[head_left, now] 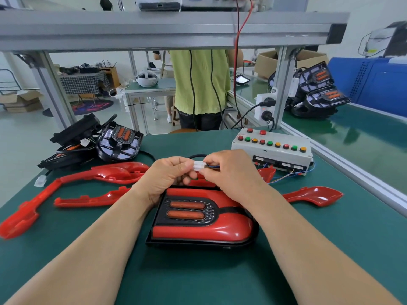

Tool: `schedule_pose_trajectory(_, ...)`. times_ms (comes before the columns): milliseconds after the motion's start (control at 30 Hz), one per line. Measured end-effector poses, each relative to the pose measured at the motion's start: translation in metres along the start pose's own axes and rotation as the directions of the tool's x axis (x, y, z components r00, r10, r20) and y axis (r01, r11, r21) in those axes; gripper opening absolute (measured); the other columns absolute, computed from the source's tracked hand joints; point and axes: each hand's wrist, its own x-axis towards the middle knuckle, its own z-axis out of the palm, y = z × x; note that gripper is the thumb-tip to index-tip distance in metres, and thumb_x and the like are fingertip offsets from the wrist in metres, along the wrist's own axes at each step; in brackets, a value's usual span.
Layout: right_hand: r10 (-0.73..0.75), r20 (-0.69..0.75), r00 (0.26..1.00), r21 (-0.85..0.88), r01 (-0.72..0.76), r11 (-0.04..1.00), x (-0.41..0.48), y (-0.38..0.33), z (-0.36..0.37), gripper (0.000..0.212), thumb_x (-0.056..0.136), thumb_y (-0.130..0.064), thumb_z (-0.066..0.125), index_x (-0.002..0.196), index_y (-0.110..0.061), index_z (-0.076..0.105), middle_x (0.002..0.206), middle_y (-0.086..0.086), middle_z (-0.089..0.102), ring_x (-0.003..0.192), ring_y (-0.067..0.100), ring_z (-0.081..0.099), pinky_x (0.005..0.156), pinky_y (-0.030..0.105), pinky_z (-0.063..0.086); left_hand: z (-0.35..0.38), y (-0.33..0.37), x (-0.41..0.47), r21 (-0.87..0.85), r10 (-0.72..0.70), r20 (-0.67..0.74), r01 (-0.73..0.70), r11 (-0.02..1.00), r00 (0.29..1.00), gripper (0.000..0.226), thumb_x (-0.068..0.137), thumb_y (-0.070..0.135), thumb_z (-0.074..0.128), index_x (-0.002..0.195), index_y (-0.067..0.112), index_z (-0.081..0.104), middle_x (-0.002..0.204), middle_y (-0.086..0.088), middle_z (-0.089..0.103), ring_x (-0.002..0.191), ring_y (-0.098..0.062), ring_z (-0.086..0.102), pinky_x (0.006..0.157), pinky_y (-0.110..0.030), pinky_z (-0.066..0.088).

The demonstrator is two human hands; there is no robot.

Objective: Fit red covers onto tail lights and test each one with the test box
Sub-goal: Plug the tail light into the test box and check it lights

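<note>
The glossy, probably light tail light point(202, 219) sits toward the surface's near edge, while above it the left hand point(167, 175) and right hand point(229, 172) each pinch 1 half of a stiff white connector point(199, 166), best held by its housing, not its thin wires point(211, 166).

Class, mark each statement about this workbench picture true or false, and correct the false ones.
1. The left hand and the right hand both pinch the white connectors. True.
2. The tail light below the hands lacks a red cover. False: a red cover sits on it.
3. The test box lies to the left of the hands. False: it lies to their right.
4. Several loose red covers lie on the green mat. True.
</note>
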Motion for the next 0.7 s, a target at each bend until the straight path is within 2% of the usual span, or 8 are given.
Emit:
schedule_pose_trajectory(200, 0.038, 0.047, 0.998, 0.190, -0.047, 0.981, -0.002, 0.006, -0.003, 0.017, 0.087, -0.029, 0.069, 0.099, -0.019, 0.077, 0.080, 0.000, 0.073, 0.074, 0.014, 0.064, 0.077, 0.040, 0.050, 0.002, 0.002, -0.003, 0.036, 0.002, 0.002, -0.002, 0.999, 1.000, 0.013, 0.094, 0.014, 0.058, 0.092, 0.004, 0.067, 0.068, -0.001, 0.070, 0.053, -0.005, 0.059, 0.051, -0.013, 0.047)
schedule_pose_trajectory(300, 0.060, 0.038, 0.997, 0.207, -0.067, 0.976, -0.003, 0.008, -0.002, 0.018, 0.086, -0.029, 0.069, 0.099, -0.021, 0.077, 0.082, -0.002, 0.074, 0.077, 0.011, 0.065, 0.079, 0.039, 0.051, 0.007, 0.002, -0.001, 0.054, 0.007, -0.014, -0.006, 0.999, 1.000, 0.013, 0.096, 0.012, 0.057, 0.094, 0.004, 0.067, 0.068, 0.000, 0.070, 0.053, -0.005, 0.060, 0.051, -0.013, 0.047)
schedule_pose_trajectory(467, 0.123, -0.056, 0.991, 0.101, -0.117, 0.988, -0.001, 0.017, -0.005, 0.018, 0.085, -0.030, 0.070, 0.097, -0.017, 0.077, 0.089, 0.001, 0.075, 0.088, 0.016, 0.067, 0.084, 0.037, 0.051, 0.002, 0.001, 0.002, -0.031, 0.010, -0.120, -0.014, 0.999, 0.993, 0.016, 0.096, 0.014, 0.056, 0.089, 0.003, 0.065, 0.065, -0.002, 0.070, 0.051, -0.006, 0.060, 0.050, -0.016, 0.050)
schedule_pose_trajectory(533, 0.162, -0.044, 0.986, 0.101, -0.157, 0.982, -0.002, 0.024, -0.010, 0.018, 0.084, -0.031, 0.072, 0.095, -0.018, 0.077, 0.089, 0.000, 0.075, 0.087, 0.016, 0.067, 0.084, 0.036, 0.052, -0.009, 0.000, 0.002, -0.054, 0.008, -0.151, -0.016, 0.998, 0.988, 0.017, 0.097, 0.014, 0.054, 0.089, 0.002, 0.064, 0.065, -0.002, 0.070, 0.051, -0.006, 0.060, 0.050, -0.016, 0.050)
schedule_pose_trajectory(633, 0.189, -0.022, 0.982, 0.021, -0.188, 0.982, -0.002, 0.031, -0.012, 0.020, 0.085, -0.031, 0.068, 0.100, -0.020, 0.075, 0.093, 0.001, 0.074, 0.088, 0.018, 0.065, 0.082, 0.036, 0.052, -0.014, -0.001, 0.001, -0.005, 0.028, -0.143, -0.029, 1.000, 0.989, 0.018, 0.096, 0.018, 0.056, 0.090, 0.004, 0.065, 0.067, -0.001, 0.071, 0.053, -0.006, 0.061, 0.052, -0.016, 0.050)
schedule_pose_trajectory(700, 0.233, -0.021, 0.972, -0.102, -0.234, 0.967, -0.001, 0.038, -0.013, 0.020, 0.087, -0.032, 0.064, 0.100, -0.019, 0.074, 0.093, 0.002, 0.073, 0.089, 0.021, 0.064, 0.079, 0.036, 0.052, -0.012, 0.000, 0.000, 0.111, 0.055, -0.116, -0.042, 0.993, 0.992, 0.019, 0.097, 0.021, 0.056, 0.090, 0.006, 0.067, 0.070, -0.002, 0.072, 0.056, -0.007, 0.062, 0.054, -0.016, 0.051)
